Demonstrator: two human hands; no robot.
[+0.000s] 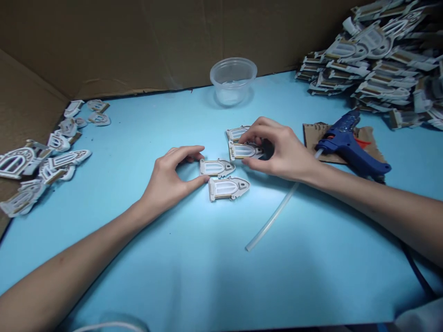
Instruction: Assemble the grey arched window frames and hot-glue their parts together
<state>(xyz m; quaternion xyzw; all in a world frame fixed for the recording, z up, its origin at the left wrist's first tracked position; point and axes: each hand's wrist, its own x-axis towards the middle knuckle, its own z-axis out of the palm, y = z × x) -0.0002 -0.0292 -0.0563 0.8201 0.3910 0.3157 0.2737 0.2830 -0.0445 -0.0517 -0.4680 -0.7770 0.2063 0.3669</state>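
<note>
Several small white arched window pieces lie on the blue table, pointed ends to the right. My left hand [173, 175] has its thumb and fingers around the left end of one piece [216, 168], pinching it. Just nearer me lies another piece [228, 188], its top edge by my left thumb. Farther back, my right hand [280, 150] grips a third piece [242, 150] between thumb and fingers. A fourth piece [237, 133] sits right behind that one, partly covered by my right fingers.
A blue glue gun [349, 143] rests on cardboard [311, 137] at the right, its clear glue stick [272, 222] trailing toward me. Behind stands a clear plastic cup [232, 80]. Window pieces are heaped at back right [374, 69] and left [65, 157]. Cardboard walls [145, 41] border the table.
</note>
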